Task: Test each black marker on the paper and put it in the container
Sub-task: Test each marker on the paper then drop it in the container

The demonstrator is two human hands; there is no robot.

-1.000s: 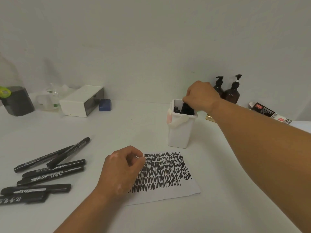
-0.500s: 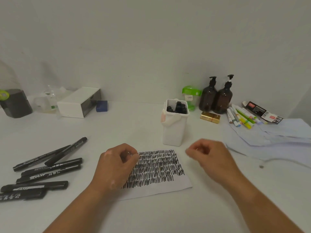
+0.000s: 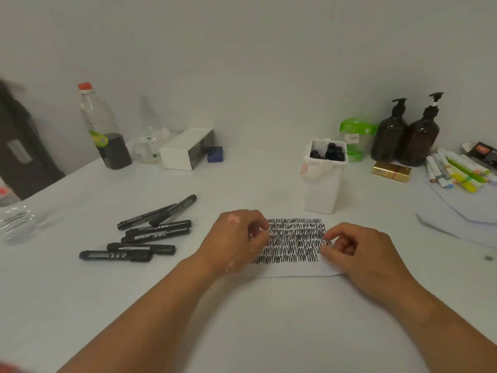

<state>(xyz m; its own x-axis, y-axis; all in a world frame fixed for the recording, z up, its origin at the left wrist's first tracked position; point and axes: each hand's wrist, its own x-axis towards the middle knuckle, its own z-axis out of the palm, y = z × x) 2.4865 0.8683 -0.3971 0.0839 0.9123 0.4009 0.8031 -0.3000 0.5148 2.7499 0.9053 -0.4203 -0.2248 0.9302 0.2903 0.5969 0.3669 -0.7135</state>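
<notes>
Back from the container (image 3: 324,184), right hand (image 3: 360,251) rests empty, loosely curled, at paper (image 3: 293,270) edge; left hand (image 3: 236,240), curled, empty, pins other side. Six black markers (image 3: 150,235) lie untested at left — approx. next pick.

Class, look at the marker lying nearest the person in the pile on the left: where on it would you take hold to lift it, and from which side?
Probably mid-barrel on the nearest marker, fingers pinching from above across its width. It lies flat and roughly sideways on the table, with its near long side open; another marker crowds its far side. The left hand is closer.
</notes>
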